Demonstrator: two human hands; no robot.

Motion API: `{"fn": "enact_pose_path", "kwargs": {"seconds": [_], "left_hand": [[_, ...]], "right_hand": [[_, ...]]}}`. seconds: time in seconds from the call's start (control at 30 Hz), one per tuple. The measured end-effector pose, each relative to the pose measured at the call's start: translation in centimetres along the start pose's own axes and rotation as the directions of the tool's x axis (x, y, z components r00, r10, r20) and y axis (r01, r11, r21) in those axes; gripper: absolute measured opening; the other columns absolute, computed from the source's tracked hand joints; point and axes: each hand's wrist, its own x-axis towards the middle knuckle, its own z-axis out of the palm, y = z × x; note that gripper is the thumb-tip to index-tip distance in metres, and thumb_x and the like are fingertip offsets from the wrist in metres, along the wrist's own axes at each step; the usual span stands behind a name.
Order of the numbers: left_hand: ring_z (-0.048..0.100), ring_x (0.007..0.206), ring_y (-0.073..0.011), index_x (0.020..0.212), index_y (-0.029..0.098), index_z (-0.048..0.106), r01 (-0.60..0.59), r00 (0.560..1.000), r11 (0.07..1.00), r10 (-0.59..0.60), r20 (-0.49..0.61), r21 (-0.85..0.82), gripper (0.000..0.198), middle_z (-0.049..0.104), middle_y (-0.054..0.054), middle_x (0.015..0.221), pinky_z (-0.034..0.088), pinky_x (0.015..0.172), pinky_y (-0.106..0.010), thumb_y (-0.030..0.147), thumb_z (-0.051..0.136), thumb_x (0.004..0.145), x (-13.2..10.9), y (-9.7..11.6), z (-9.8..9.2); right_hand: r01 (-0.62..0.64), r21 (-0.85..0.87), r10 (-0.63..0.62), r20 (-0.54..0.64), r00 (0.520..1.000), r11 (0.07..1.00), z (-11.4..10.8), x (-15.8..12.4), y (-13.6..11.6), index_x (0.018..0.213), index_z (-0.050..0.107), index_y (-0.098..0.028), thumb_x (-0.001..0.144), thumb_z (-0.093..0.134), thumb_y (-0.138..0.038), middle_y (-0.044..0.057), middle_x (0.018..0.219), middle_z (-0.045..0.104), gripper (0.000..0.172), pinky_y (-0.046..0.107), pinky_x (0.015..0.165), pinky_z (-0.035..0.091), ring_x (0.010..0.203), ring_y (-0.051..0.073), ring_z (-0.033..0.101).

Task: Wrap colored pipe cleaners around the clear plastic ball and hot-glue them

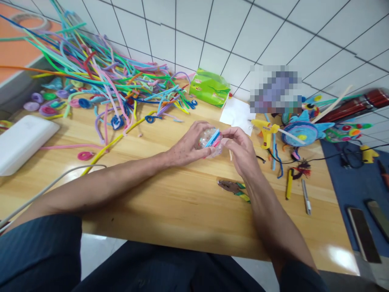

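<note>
A clear, rounded plastic piece (204, 139), possibly a bottle bottom or ball, is above the table with light blue, dark blue and pink pipe-cleaner strips (213, 138) lying across it. My left hand (190, 144) wraps round its left side, thumb along the near edge. At its right side, the thumb and fingers of my right hand (238, 145) pinch at the end of the pink strip; the exact grip is partly hidden. A pair of pliers (231, 186) with green and yellow handles lies beneath my right wrist.
Tangled pipe cleaners (121, 85) spread over the back left. A yellow glue gun (265, 132) lies right of my hands, its black cord running right. Behind are a green tissue pack (209, 87), white paper (238, 115) and a blue fish craft (299, 132). A utility knife (306, 197) lies at right.
</note>
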Motion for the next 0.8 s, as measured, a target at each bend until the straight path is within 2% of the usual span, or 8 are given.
{"fn": "enact_pose_path", "kwargs": {"seconds": [0.23, 0.37, 0.5, 0.63, 0.73, 0.8], "left_hand": [[0.06, 0.15, -0.0353, 0.151, 0.027, 0.056, -0.004, 1.0, 1.0, 0.004, 0.011, 0.003, 0.061, 0.064, -0.016, 0.154, 0.051, 0.132, -0.06, 0.053, 0.077, 0.1, 0.4, 0.3, 0.2], [0.061, 0.146, -0.0365, 0.141, 0.025, 0.06, 0.034, 0.998, 0.999, -0.036, 0.053, 0.036, 0.053, 0.068, -0.015, 0.147, 0.052, 0.13, -0.061, 0.046, 0.077, 0.095, 0.9, 0.9, 0.0], [0.062, 0.146, -0.0347, 0.143, 0.024, 0.06, 0.099, 0.99, 0.995, -0.099, 0.1, 0.001, 0.052, 0.068, -0.015, 0.148, 0.055, 0.129, -0.059, 0.049, 0.073, 0.1, 1.3, 1.3, -0.5], [0.064, 0.144, -0.0338, 0.14, 0.023, 0.061, 0.107, 0.992, 0.993, -0.104, 0.071, -0.041, 0.045, 0.07, -0.015, 0.145, 0.055, 0.128, -0.057, 0.05, 0.069, 0.105, 1.4, 1.2, -0.4], [0.065, 0.144, -0.0328, 0.142, 0.023, 0.061, 0.105, 0.994, 0.994, -0.103, 0.043, -0.044, 0.045, 0.07, -0.014, 0.146, 0.054, 0.129, -0.055, 0.046, 0.069, 0.104, 1.3, 0.8, -0.1], [0.064, 0.146, -0.0319, 0.146, 0.022, 0.06, 0.103, 0.994, 0.994, -0.102, 0.024, -0.036, 0.048, 0.069, -0.014, 0.149, 0.053, 0.131, -0.053, 0.045, 0.068, 0.104, 1.1, 0.4, 0.2]], "right_hand": [[-0.009, -0.033, 0.009, -0.014, 1.0, 0.999, 0.2, 0.1, 0.4, 0.102, 0.068, -0.029, 0.08, 0.086, -0.047, 0.0, 0.1, 0.072, 0.033, 0.036, 0.077, 0.053, 0.083, 0.019, 0.06], [-0.013, -0.033, 0.012, -0.025, 1.0, 0.999, 0.2, 0.3, 0.4, 0.1, 0.067, -0.029, 0.075, 0.086, -0.046, 0.0, 0.098, 0.07, 0.036, 0.036, 0.079, 0.054, 0.087, 0.02, 0.062], [-0.01, -0.023, 0.009, -0.065, 0.998, 1.0, 0.8, 0.5, 0.0, 0.097, 0.068, -0.027, 0.07, 0.088, -0.043, -0.001, 0.094, 0.069, 0.038, 0.035, 0.08, 0.053, 0.089, 0.02, 0.061], [-0.025, -0.053, 0.02, -0.082, 0.996, 0.998, 1.4, 0.7, -0.4, 0.098, 0.07, -0.026, 0.069, 0.089, -0.043, -0.001, 0.093, 0.069, 0.039, 0.033, 0.081, 0.052, 0.091, 0.019, 0.063], [-0.019, -0.093, 0.011, -0.093, 0.996, 0.995, 0.1, 0.5, -0.6, 0.104, 0.073, -0.027, 0.072, 0.091, -0.051, 0.0, 0.098, 0.073, 0.044, 0.036, 0.087, 0.056, 0.096, 0.021, 0.067], [-0.006, -0.137, -0.016, -0.162, 0.987, 0.991, -2.0, -0.1, -0.4, 0.107, 0.075, -0.027, 0.076, 0.091, -0.056, 0.001, 0.1, 0.074, 0.045, 0.038, 0.092, 0.057, 0.097, 0.022, 0.069]]}}
